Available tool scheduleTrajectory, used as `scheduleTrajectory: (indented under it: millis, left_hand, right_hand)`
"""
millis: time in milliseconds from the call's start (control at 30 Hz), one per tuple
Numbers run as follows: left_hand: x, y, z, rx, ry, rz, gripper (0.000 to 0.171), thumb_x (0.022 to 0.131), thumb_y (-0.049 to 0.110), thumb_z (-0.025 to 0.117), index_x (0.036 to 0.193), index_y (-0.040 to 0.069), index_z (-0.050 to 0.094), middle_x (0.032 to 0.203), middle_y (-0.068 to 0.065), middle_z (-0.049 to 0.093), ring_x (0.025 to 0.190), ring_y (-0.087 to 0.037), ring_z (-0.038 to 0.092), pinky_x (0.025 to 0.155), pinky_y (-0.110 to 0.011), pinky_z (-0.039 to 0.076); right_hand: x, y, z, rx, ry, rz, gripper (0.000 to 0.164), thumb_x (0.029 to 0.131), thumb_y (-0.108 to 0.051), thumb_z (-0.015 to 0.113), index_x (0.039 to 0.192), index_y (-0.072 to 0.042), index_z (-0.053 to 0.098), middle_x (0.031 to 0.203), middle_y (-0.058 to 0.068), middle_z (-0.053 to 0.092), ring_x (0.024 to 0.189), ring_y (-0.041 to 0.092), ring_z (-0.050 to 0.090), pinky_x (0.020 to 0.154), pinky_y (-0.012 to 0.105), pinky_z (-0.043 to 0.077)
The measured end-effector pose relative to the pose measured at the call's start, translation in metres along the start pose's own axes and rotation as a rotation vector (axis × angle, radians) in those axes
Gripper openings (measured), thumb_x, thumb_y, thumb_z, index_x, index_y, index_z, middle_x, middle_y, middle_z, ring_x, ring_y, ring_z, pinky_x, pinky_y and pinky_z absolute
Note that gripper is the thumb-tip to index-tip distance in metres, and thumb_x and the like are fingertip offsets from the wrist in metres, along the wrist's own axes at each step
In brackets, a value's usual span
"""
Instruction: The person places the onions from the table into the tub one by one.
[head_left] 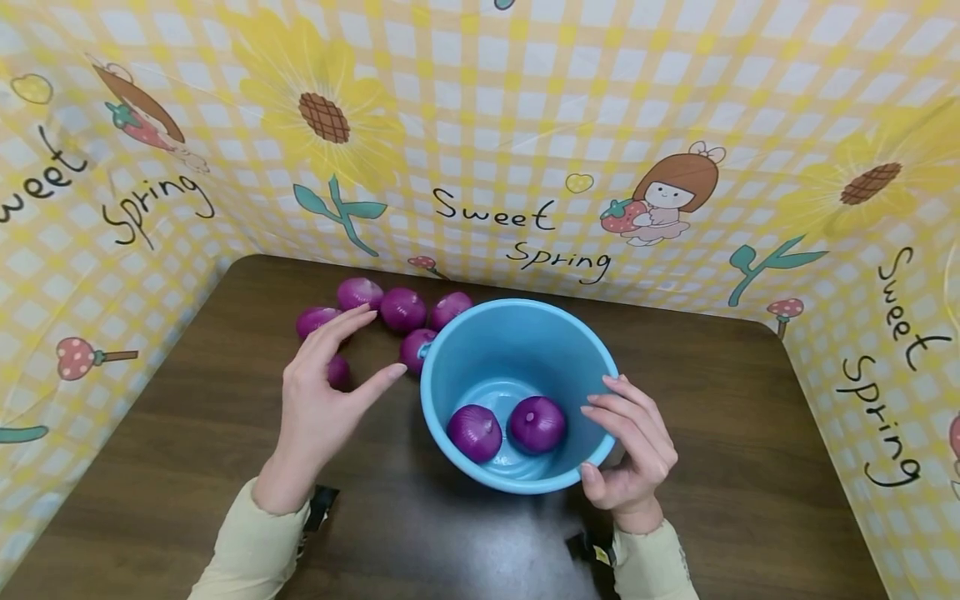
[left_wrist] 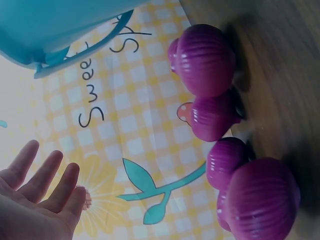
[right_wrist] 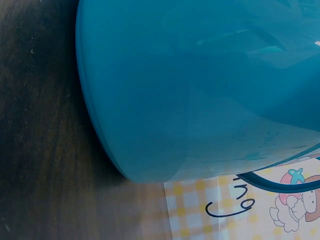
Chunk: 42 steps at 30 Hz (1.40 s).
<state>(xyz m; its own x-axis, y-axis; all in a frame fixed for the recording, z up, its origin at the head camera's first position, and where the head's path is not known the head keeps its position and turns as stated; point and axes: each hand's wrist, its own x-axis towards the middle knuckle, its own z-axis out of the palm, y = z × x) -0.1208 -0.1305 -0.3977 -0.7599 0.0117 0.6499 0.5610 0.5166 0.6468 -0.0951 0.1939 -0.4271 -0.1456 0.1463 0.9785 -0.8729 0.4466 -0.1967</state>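
A blue bucket [head_left: 517, 317] stands upright on the table, with two purple onions, one on the left [head_left: 475, 433] and one on the right [head_left: 537, 424], at its bottom. My right hand [head_left: 633, 442] holds the bucket's right rim, fingertips over the edge and thumb at the near side. The right wrist view shows the bucket's outer wall [right_wrist: 190, 100], but not the fingers. Left of the bucket, my left hand [head_left: 322, 396] hovers with thumb and fingers spread, holding nothing. Several more purple onions [head_left: 402, 310] lie beyond its fingers; one [head_left: 338, 372] is partly hidden behind the hand.
The dark wooden table [head_left: 712, 500] ends at the back and sides against a yellow checked cloth [head_left: 495, 125]. The bucket's handle [left_wrist: 95, 47] hangs at its side. A black strap [head_left: 321, 508] shows at the left wrist and another [head_left: 588, 550] at the right.
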Motion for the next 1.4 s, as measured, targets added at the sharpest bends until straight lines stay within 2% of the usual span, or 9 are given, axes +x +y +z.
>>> scheduleTrajectory:
  millis: [300, 667, 900, 1200, 1400]
  left_hand:
    - [-0.002, -0.01, -0.004, 0.045, 0.003, -0.036, 0.067, 0.073, 0.017, 0.094, 0.134, 0.012, 0.067, 0.137, -0.001, 0.063, 0.128, -0.022, 0.055, 0.108, -0.032, 0.042]
    - [-0.006, -0.02, -0.013, 0.095, 0.009, -0.076, 0.069, 0.073, 0.02, 0.095, 0.135, 0.013, 0.067, 0.138, 0.007, 0.062, 0.129, -0.02, 0.054, 0.109, -0.036, 0.04]
    - [-0.005, -0.029, -0.019, 0.121, 0.036, -0.084, 0.067, 0.07, 0.019, 0.096, 0.131, 0.012, 0.069, 0.133, -0.002, 0.065, 0.126, -0.023, 0.056, 0.107, -0.039, 0.041]
    - [-0.001, -0.041, -0.032, 0.156, 0.096, -0.092, 0.069, 0.065, 0.015, 0.099, 0.128, 0.012, 0.071, 0.127, -0.003, 0.068, 0.12, -0.026, 0.06, 0.102, -0.029, 0.04]
    - [-0.003, -0.048, -0.038, 0.193, 0.085, -0.129, 0.071, 0.063, 0.018, 0.1, 0.128, 0.013, 0.071, 0.126, 0.0, 0.068, 0.119, -0.024, 0.06, 0.1, -0.021, 0.039]
  right_hand:
    - [0.0, 0.0, 0.001, 0.003, 0.003, -0.001, 0.06, 0.089, -0.05, 0.067, 0.073, 0.007, 0.073, 0.074, 0.023, 0.069, 0.081, 0.044, 0.068, 0.093, 0.049, 0.055]
    - [-0.001, 0.0, 0.001, 0.005, -0.006, 0.002, 0.058, 0.089, -0.049, 0.066, 0.074, 0.007, 0.073, 0.075, 0.023, 0.07, 0.082, 0.043, 0.068, 0.094, 0.048, 0.055]
    - [-0.001, 0.0, 0.002, 0.007, -0.007, 0.0, 0.059, 0.089, -0.049, 0.066, 0.073, 0.007, 0.073, 0.075, 0.023, 0.07, 0.082, 0.043, 0.068, 0.094, 0.048, 0.055]
    - [-0.001, 0.001, 0.001, 0.002, -0.003, -0.002, 0.059, 0.089, -0.05, 0.066, 0.073, 0.007, 0.073, 0.075, 0.023, 0.07, 0.082, 0.043, 0.068, 0.094, 0.047, 0.055]
    - [-0.001, 0.001, 0.0, 0.001, -0.003, -0.006, 0.059, 0.089, -0.05, 0.066, 0.073, 0.007, 0.073, 0.075, 0.023, 0.069, 0.081, 0.043, 0.068, 0.094, 0.047, 0.055]
